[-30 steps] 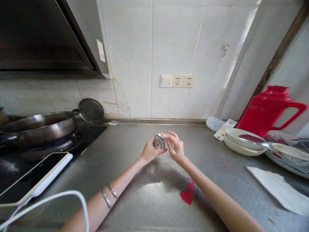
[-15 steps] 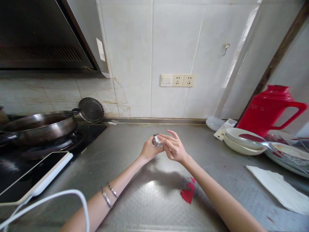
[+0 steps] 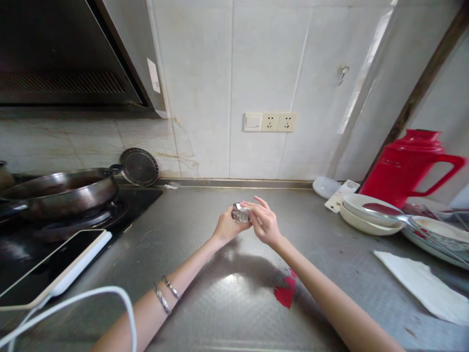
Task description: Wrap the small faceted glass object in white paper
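Above the middle of the metal counter, my left hand is wrapped round a small clear, glass-like object with a white patch on its upper side. The fingertips of my right hand press on that white patch from the right, partly covering it. What the object is cannot be made out. Torn red scraps lie on the counter below my right forearm.
A steel pan sits on the stove at left, with a phone and white cable in front. At right stand a red thermos, stacked bowls, a patterned plate and a white sheet.
My right fingers have shifted slightly over the object's top, and the white patch now lies flatter. My left hand has barely moved.
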Demonstrator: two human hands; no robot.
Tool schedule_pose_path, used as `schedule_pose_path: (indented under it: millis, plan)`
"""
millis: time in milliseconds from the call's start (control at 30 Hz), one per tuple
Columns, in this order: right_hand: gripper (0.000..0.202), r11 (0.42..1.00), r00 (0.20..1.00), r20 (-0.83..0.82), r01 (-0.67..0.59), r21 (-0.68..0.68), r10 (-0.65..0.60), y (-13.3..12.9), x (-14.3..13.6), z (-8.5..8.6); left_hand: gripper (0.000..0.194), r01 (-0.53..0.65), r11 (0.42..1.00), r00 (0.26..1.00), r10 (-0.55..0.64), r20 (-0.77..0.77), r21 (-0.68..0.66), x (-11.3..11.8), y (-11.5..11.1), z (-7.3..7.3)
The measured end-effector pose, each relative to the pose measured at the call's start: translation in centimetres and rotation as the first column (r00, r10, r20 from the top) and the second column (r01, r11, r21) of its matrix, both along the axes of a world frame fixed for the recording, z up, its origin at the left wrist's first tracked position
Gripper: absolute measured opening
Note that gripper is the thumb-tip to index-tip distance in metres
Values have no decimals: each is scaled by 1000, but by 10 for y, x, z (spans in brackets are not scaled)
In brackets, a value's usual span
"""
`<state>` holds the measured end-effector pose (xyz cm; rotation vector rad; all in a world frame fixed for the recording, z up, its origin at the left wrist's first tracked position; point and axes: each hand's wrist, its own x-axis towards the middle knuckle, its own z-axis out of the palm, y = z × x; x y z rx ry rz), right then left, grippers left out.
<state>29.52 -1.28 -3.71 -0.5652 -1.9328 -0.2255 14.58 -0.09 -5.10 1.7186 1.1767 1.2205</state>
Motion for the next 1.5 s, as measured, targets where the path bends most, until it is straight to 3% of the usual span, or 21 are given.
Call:
schedule_pose_path:
  millis: [100,233,500,700,833,1000,1167,1267,1367,1500]
  plan:
    - [34,998,988,-156,-22,-53,14,0,1,1,48,133,980,978,-104,183,-151,1,-5,6]
    - [35,996,986,-154,-77,-34,70,-6,-4,3,48,230,955,931,-160,328,-187,0,-8,12]
    - [34,999,983,-182,-10,-33,4,0,1,-1,52,239,953,927,-167,336,-186,-1,-11,13]
    - [34,998,998,-37,-59,8,60,-7,-2,2,52,251,951,926,-182,330,-181,-2,-7,11]
    - [31,992,989,-145,-26,-127,8,-4,-6,1,51,242,953,937,-181,300,-180,-1,-7,10]
    - [31,871,947,-315,-102,-481,-63,7,-1,0,53,223,959,951,-175,255,-176,1,-11,12]
    - [34,673,901,-421,-378,-636,108,10,2,5,53,200,969,958,-163,236,-142,-3,-7,13]
    - [40,570,869,-453,-480,-667,201,9,-1,6,54,201,975,958,-176,227,-90,-5,-4,12]
    - [51,541,851,-467,-516,-664,239,9,-4,4,59,205,978,958,-192,214,-38,-7,1,7]
    - [54,563,848,-493,-509,-651,197,9,-5,6,88,211,977,942,-211,260,26,-6,8,1]
